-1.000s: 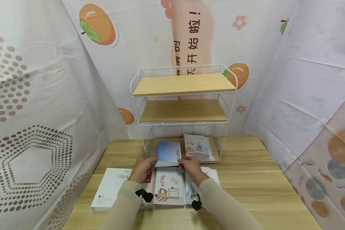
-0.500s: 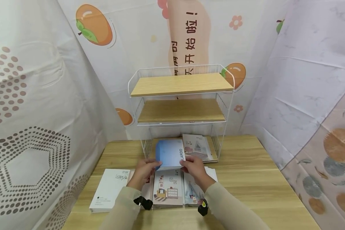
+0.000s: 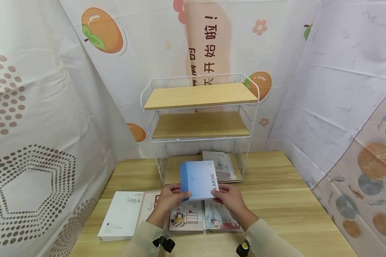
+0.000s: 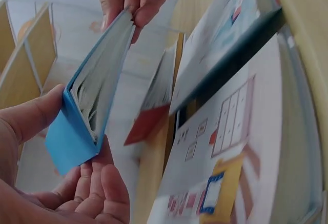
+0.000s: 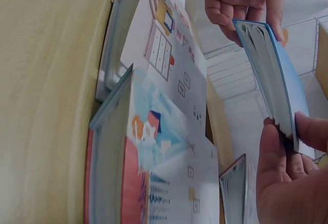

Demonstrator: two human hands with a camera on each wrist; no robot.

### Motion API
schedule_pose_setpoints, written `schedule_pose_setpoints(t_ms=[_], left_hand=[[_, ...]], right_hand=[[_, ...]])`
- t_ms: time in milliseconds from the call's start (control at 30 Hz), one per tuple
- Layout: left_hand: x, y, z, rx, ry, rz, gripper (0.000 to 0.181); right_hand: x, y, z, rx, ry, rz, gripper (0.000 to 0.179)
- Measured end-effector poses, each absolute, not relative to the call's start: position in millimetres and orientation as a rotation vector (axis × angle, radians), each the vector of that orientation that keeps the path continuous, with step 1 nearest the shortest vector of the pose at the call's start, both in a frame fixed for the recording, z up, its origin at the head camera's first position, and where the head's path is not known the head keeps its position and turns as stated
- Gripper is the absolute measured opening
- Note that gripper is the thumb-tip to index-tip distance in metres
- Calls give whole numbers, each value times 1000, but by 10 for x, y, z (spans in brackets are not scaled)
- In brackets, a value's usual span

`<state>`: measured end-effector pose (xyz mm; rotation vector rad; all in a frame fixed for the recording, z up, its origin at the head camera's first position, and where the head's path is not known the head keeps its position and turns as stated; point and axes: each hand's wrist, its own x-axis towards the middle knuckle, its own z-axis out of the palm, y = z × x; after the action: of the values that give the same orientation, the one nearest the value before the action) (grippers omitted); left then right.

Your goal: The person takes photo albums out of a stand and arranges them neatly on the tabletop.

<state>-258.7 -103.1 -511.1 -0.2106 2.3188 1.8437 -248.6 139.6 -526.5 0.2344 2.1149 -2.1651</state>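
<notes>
A small blue photo album point(image 3: 200, 178) with dark lettering ending in "LAROID" is held up over the table in the head view, tilted toward me. My left hand point(image 3: 169, 200) grips its left edge, thumb on the cover and fingers beneath. On the opposite edge, my right hand point(image 3: 234, 202) pinches it the same way. The left wrist view shows the album's blue spine point(image 4: 74, 139) and the pale page edges between its covers. Below the hands lie thick albums, one with a drawn room point(image 3: 187, 222) and one with a red lower edge point(image 3: 222, 218).
A white album point(image 3: 119, 217) and a beige one with a red label point(image 3: 148, 208) lie at the left of the row. Behind stands a white wire rack with wooden shelves point(image 3: 201, 125). On its bottom shelf, at the right, lie grey-white albums point(image 3: 224, 167).
Both hands have lifted the blue photo album off the bottom shelf area and brought it nearer, slightly right, with its cover now facing me more. The albums on the table stay put.
</notes>
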Motion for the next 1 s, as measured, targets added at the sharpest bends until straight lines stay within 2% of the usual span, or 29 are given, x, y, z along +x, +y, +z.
schedule_pose_setpoints(t_ms=[300,500,733,1000], left_hand=[[-2418,-831,-5183,-100,2342,1839,70],[-2316,-619,-5232,-26,2298,1879,60],[-2193,-340,-5246,55,2353,1759,58],[-2108,-35,-5326,151,2358,1686,55]], right_hand=[[-2227,1636,-5219,235,2165,-2121,46],[-2036,1804,-5233,302,2199,-2114,49],[-1816,2104,-5309,400,2142,-2153,50],[-1646,2458,-5398,484,2160,-2082,60]])
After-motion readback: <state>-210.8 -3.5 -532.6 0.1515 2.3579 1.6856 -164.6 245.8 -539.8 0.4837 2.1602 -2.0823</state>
